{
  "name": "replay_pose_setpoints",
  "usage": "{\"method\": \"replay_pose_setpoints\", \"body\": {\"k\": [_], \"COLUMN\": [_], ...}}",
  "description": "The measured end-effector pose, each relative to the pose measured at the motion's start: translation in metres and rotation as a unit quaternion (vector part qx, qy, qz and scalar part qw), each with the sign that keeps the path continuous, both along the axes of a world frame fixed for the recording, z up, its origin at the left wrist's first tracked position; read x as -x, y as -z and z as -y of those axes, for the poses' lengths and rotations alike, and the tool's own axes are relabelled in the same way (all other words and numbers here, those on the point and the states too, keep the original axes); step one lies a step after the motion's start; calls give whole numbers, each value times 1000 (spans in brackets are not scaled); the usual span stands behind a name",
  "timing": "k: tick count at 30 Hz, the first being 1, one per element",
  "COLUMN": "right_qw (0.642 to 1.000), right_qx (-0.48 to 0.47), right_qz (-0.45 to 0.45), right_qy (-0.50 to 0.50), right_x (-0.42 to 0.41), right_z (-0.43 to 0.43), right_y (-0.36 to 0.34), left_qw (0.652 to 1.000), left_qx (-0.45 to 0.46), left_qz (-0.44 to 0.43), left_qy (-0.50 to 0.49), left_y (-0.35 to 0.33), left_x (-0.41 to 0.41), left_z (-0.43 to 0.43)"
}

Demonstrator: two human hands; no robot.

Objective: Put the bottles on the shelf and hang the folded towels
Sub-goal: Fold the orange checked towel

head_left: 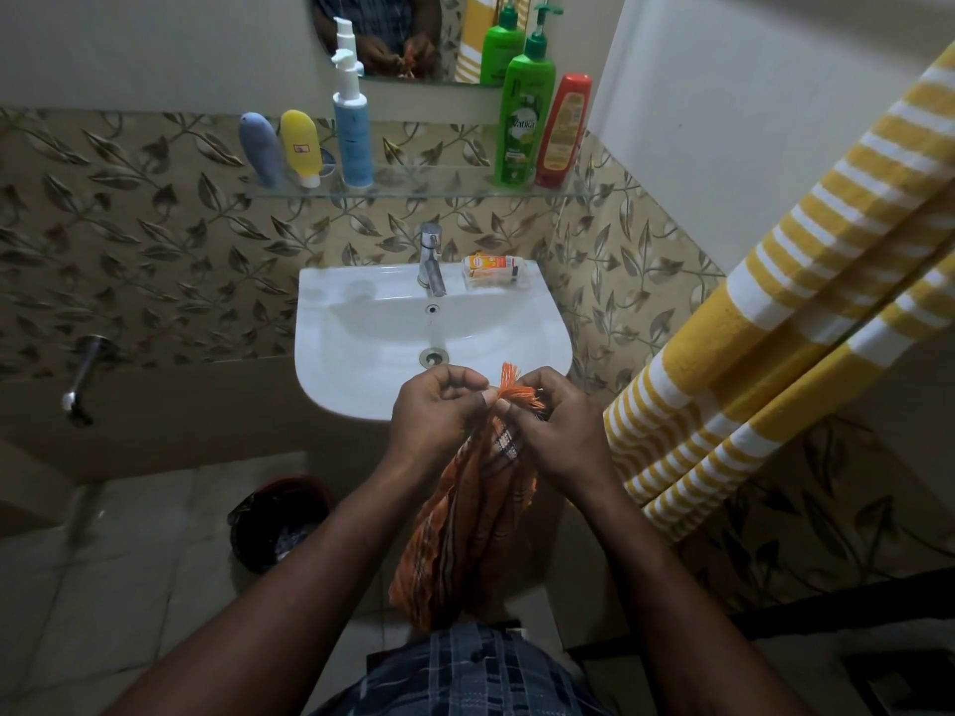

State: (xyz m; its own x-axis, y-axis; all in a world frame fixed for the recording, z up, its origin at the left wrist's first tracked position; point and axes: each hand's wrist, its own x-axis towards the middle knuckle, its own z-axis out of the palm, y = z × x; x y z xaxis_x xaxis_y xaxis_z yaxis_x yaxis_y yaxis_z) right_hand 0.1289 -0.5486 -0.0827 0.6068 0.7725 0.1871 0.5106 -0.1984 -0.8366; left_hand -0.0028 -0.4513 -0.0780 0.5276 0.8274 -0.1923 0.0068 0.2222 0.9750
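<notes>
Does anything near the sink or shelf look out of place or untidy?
Mostly tidy. The orange towel hangs crumpled, not folded, from the left hand and right hand. A small orange pack lies on the sink rim, beside the tap.

Glass shelf (413,192): bare stretch mid-span, between the white pump bottle (352,136) and the green bottle (522,126). The left end is crowded by the blue tube (258,147) and yellow tube (301,147), the right end by the red bottle (563,131).

Faucet (431,258) rises below that gap. Soap box (493,271) sits on the sink (362,374) ledge, right of the faucet.

Striped towel (775,328) hangs across the right side.

Left hand (439,410) and right hand (558,426) pinch the orange towel (465,534) over the sink's front rim, filling that approach.
</notes>
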Motion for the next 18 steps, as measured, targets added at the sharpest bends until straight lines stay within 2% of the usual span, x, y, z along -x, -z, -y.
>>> {"method": "replay_pose_setpoints", "body": {"k": [18], "right_qw": [999], "right_qx": [5], "right_qz": [-15], "right_qy": [-35], "right_x": [-5], "right_z": [2], "right_y": [-2], "left_qw": [999], "left_qx": [38], "left_qz": [28], "left_qy": [18], "left_y": [-14], "left_x": [1], "left_z": [8]}}
